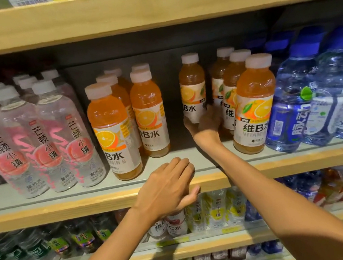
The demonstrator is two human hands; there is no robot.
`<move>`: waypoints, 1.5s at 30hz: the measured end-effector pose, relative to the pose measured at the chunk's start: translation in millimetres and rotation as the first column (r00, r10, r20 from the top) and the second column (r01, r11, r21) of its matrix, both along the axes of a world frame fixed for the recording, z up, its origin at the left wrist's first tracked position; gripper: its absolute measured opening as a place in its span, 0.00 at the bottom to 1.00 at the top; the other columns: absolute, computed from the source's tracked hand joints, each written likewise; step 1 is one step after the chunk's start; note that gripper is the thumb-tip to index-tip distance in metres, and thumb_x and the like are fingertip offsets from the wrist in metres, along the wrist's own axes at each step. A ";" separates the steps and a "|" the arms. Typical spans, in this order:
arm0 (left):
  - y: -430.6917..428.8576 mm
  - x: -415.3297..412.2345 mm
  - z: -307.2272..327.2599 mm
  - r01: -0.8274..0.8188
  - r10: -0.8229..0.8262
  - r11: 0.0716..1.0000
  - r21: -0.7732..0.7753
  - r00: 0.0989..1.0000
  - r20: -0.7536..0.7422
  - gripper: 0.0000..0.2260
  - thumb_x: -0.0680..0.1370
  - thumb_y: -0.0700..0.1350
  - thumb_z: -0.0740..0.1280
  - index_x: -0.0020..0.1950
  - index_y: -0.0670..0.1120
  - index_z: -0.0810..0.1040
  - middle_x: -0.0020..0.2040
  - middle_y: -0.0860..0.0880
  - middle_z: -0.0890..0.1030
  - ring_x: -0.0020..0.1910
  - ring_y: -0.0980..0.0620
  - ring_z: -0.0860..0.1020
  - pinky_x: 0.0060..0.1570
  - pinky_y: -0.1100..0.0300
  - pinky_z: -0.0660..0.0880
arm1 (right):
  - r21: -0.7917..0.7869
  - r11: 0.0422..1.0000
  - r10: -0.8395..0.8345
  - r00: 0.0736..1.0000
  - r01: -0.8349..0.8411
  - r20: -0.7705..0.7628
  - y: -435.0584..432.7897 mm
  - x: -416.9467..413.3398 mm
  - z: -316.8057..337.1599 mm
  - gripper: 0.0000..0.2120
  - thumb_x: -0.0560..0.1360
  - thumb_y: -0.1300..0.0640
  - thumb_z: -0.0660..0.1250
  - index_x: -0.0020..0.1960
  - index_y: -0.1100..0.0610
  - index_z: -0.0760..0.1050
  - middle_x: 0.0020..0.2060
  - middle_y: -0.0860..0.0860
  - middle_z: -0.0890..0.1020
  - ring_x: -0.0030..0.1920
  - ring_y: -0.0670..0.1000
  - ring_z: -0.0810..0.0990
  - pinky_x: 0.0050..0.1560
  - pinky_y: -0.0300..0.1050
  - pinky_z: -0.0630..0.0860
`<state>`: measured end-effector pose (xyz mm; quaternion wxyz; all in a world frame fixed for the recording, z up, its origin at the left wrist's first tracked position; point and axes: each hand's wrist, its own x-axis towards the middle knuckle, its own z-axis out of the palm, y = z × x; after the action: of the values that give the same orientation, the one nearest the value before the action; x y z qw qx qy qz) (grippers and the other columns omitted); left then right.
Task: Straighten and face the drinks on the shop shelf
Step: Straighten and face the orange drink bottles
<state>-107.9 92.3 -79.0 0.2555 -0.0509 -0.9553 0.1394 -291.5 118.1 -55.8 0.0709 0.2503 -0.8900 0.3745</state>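
Orange vitamin drink bottles with white caps stand in rows on the middle shelf (65, 203). My right hand (204, 125) reaches deep into the shelf and grips the lower part of one orange bottle (192, 82), standing upright in the gap between the rows. To its left stand an orange front bottle (111, 130) and another (149, 113), each with more behind. To its right a row of three is led by a front bottle (254, 104). My left hand (168, 188) rests on the shelf's wooden front edge, fingers straight and holding nothing.
Clear peach-label water bottles (55, 133) fill the left of the shelf. Blue-capped water bottles (316, 90) fill the right. The upper shelf board (147, 6) hangs close above the caps. A lower shelf (201, 214) holds several mixed drinks.
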 end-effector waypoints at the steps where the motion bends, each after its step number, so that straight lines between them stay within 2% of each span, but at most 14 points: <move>1: 0.1 0.2 -0.3 -0.005 0.005 1.000 0.000 1.000 0.000 0.18 0.79 0.55 0.58 0.52 0.41 0.78 0.49 0.44 0.79 0.45 0.45 0.77 0.40 0.52 0.76 | -0.018 1.000 0.009 1.000 -0.009 0.013 -2.5 -2.1 0.2 0.39 0.78 0.42 0.59 0.76 0.65 0.47 0.76 0.62 0.52 0.76 0.59 0.51 0.73 0.49 0.47; 8: 0.8 0.1 -1.2 -0.027 0.026 1.000 -0.012 1.000 -0.008 0.19 0.79 0.54 0.59 0.53 0.40 0.79 0.50 0.43 0.80 0.47 0.45 0.79 0.41 0.52 0.78 | -0.478 0.870 0.228 0.958 -0.120 0.175 -15.7 -15.4 4.7 0.41 0.72 0.55 0.73 0.74 0.66 0.53 0.71 0.62 0.64 0.71 0.58 0.64 0.70 0.50 0.62; 13: -0.6 0.1 -1.6 -0.003 0.003 1.000 -0.012 1.000 -0.019 0.19 0.79 0.55 0.58 0.53 0.41 0.79 0.51 0.44 0.80 0.47 0.46 0.78 0.41 0.53 0.77 | -0.570 0.813 0.252 0.953 -0.115 0.168 -17.1 -18.4 5.1 0.39 0.70 0.59 0.75 0.72 0.68 0.56 0.69 0.63 0.68 0.69 0.59 0.68 0.69 0.55 0.64; 17: 0.2 0.8 -1.1 -0.008 0.008 1.000 -0.003 1.000 -0.017 0.19 0.79 0.55 0.58 0.53 0.41 0.79 0.51 0.44 0.80 0.47 0.46 0.78 0.41 0.53 0.77 | -0.522 0.846 0.226 0.960 -0.111 0.163 -14.3 -13.9 3.8 0.39 0.69 0.54 0.75 0.71 0.65 0.58 0.64 0.62 0.72 0.64 0.60 0.73 0.63 0.54 0.72; 20: 1.0 5.0 1.7 0.003 -0.002 0.997 0.079 1.000 -0.014 0.19 0.79 0.54 0.57 0.53 0.41 0.79 0.52 0.45 0.80 0.49 0.46 0.79 0.40 0.52 0.77 | -0.393 0.911 0.210 0.961 -0.125 0.180 -2.0 -5.3 6.3 0.35 0.70 0.50 0.74 0.68 0.62 0.62 0.60 0.57 0.75 0.59 0.56 0.76 0.50 0.35 0.70; 22: 3.1 7.8 3.9 -0.008 0.023 0.965 0.261 0.998 -0.056 0.19 0.80 0.54 0.56 0.54 0.41 0.78 0.52 0.46 0.80 0.50 0.48 0.79 0.41 0.52 0.78 | -0.423 0.891 0.260 0.949 -0.165 0.178 15.8 5.4 10.7 0.30 0.69 0.51 0.75 0.65 0.60 0.69 0.52 0.52 0.77 0.52 0.50 0.76 0.38 0.25 0.67; 24: 6.2 9.5 7.3 -0.012 0.091 0.862 0.508 0.987 -0.130 0.18 0.80 0.54 0.56 0.55 0.42 0.78 0.52 0.48 0.81 0.50 0.51 0.79 0.45 0.52 0.76 | -0.486 0.851 0.280 0.955 -0.200 0.097 37.9 17.6 15.5 0.18 0.65 0.52 0.77 0.52 0.56 0.78 0.41 0.46 0.81 0.41 0.43 0.79 0.31 0.25 0.70; 26: 9.0 9.4 16.9 0.049 0.179 0.668 0.743 0.958 -0.225 0.16 0.80 0.52 0.57 0.55 0.43 0.79 0.51 0.49 0.82 0.48 0.57 0.78 0.48 0.58 0.76 | -0.457 0.854 0.303 0.952 -0.248 0.049 60.5 32.9 21.0 0.13 0.63 0.51 0.77 0.43 0.54 0.78 0.34 0.44 0.81 0.35 0.41 0.79 0.30 0.33 0.74; 30: 17.0 -1.7 57.4 0.271 0.264 0.078 0.959 0.922 -0.282 0.12 0.83 0.47 0.58 0.58 0.43 0.76 0.53 0.46 0.82 0.53 0.51 0.81 0.56 0.56 0.76 | -0.452 0.832 0.420 0.898 -0.322 0.133 96.0 60.8 24.9 0.27 0.61 0.51 0.77 0.55 0.57 0.72 0.44 0.50 0.82 0.44 0.48 0.82 0.45 0.48 0.80; 33: 28.2 -11.9 87.9 0.352 0.215 -0.212 0.912 0.927 -0.308 0.16 0.82 0.50 0.58 0.61 0.40 0.75 0.54 0.44 0.82 0.54 0.49 0.81 0.55 0.57 0.77 | -0.461 0.806 0.482 0.864 -0.373 0.144 112.1 85.2 22.5 0.29 0.59 0.52 0.78 0.55 0.55 0.71 0.45 0.50 0.82 0.45 0.49 0.82 0.46 0.52 0.81; 36: 44.1 -15.2 101.7 0.369 0.165 -0.296 0.881 0.928 -0.333 0.16 0.78 0.56 0.63 0.59 0.46 0.76 0.50 0.48 0.84 0.49 0.52 0.83 0.46 0.60 0.79 | -0.458 0.789 0.519 0.843 -0.408 0.144 116.7 108.1 20.2 0.29 0.55 0.47 0.75 0.52 0.50 0.70 0.42 0.48 0.81 0.41 0.45 0.82 0.41 0.47 0.81; 39: 55.4 -13.1 106.7 0.411 0.253 -0.277 0.869 0.903 -0.347 0.11 0.74 0.52 0.71 0.52 0.48 0.78 0.42 0.51 0.84 0.41 0.53 0.84 0.39 0.61 0.79 | -0.446 0.788 0.507 0.858 -0.424 0.080 116.3 125.0 16.6 0.24 0.55 0.45 0.73 0.46 0.46 0.66 0.37 0.43 0.78 0.37 0.35 0.78 0.30 0.27 0.71; 42: 59.5 -9.6 111.3 0.438 0.320 -0.262 0.860 0.880 -0.351 0.05 0.73 0.46 0.73 0.44 0.48 0.78 0.36 0.50 0.83 0.36 0.54 0.83 0.37 0.61 0.80 | -0.456 0.771 0.530 0.844 -0.444 0.075 118.7 128.8 12.9 0.25 0.56 0.43 0.74 0.47 0.46 0.67 0.37 0.43 0.79 0.38 0.33 0.78 0.32 0.25 0.70; 45: 57.2 -3.1 116.0 0.413 0.281 -0.367 0.834 0.904 -0.324 0.06 0.73 0.45 0.71 0.44 0.43 0.78 0.38 0.45 0.82 0.36 0.49 0.81 0.38 0.58 0.79 | -0.656 0.588 0.766 0.587 -0.473 0.263 126.3 122.2 11.6 0.35 0.57 0.41 0.76 0.60 0.50 0.71 0.49 0.48 0.84 0.49 0.44 0.83 0.45 0.36 0.78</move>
<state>-111.0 149.5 37.0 0.3850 0.1529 -0.5565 -0.7202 -169.3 244.4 -44.3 -0.2500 0.4163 -0.5822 0.6521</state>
